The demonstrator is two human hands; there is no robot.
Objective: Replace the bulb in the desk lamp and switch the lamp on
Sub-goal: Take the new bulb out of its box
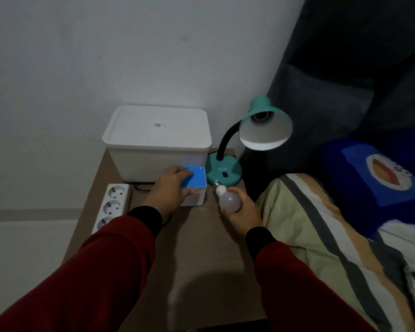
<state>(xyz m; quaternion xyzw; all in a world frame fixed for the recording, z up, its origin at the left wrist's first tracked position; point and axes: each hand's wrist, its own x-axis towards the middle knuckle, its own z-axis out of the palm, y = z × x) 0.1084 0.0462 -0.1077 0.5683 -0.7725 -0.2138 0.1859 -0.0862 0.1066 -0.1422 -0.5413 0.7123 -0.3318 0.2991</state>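
Observation:
A teal desk lamp [225, 170] stands at the back right of the small brown table [201, 255]. Its shade [265, 129] tilts toward me and the socket inside looks empty; the lamp is dark. My right hand [240, 212] holds a white bulb [229, 198] in front of the lamp's base, screw cap pointing toward the base. My left hand [170, 191] rests on a small blue and white bulb box [194, 185], fingers curled over its top and front. A black switch [225, 174] sits on the lamp's base.
A white lidded bin [157, 140] stands behind the box against the wall. A white power strip [112, 204] lies along the table's left edge with a black cord beside it. A bed with a striped blanket [321, 236] and blue pillow [374, 173] borders the right side.

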